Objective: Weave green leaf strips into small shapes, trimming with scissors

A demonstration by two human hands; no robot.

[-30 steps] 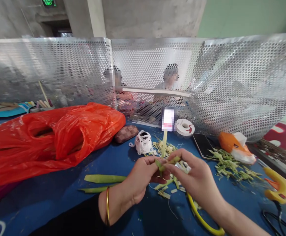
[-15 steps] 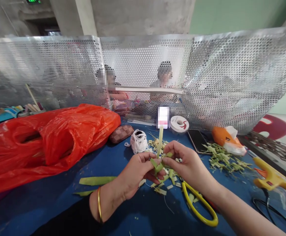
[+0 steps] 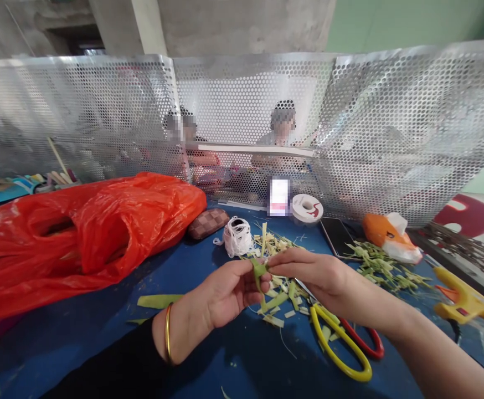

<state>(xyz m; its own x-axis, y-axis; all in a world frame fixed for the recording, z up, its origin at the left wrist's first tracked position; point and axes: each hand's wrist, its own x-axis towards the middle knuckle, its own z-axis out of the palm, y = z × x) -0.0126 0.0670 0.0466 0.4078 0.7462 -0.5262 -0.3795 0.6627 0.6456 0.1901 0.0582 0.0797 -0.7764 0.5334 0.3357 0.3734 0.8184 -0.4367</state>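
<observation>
A folded green leaf strip point(image 3: 259, 270) is pinched between the thumb and fingers of my left hand point(image 3: 229, 291), with one end hanging down and a narrow pale piece standing up behind it. My right hand point(image 3: 317, 274) reaches in from the right, palm down, its fingertips closed at the strip's right side. Its thumb is mostly hidden. Beneath both hands lie cut leaf scraps point(image 3: 277, 302). Scissors point(image 3: 319, 330) with one yellow and one red handle rest below my right hand, blades partly covered. Two longer green leaf pieces point(image 3: 159, 301) lie beside my left wrist.
On the blue table point(image 3: 209, 354) are a red plastic bag point(image 3: 142, 221), checkered pouch point(image 3: 209, 223), white cord point(image 3: 237, 238), ribbon spool point(image 3: 307, 209), dark phone point(image 3: 336, 237), tissue pack point(image 3: 391, 237) and yellow glue gun point(image 3: 458, 305). People sit behind a perforated metal screen point(image 3: 242, 88).
The upright pale strip no longer rises high above my hands. My right hand has turned flatter over the folded leaf, and my left palm shows more. The scissors' red handle is now visible.
</observation>
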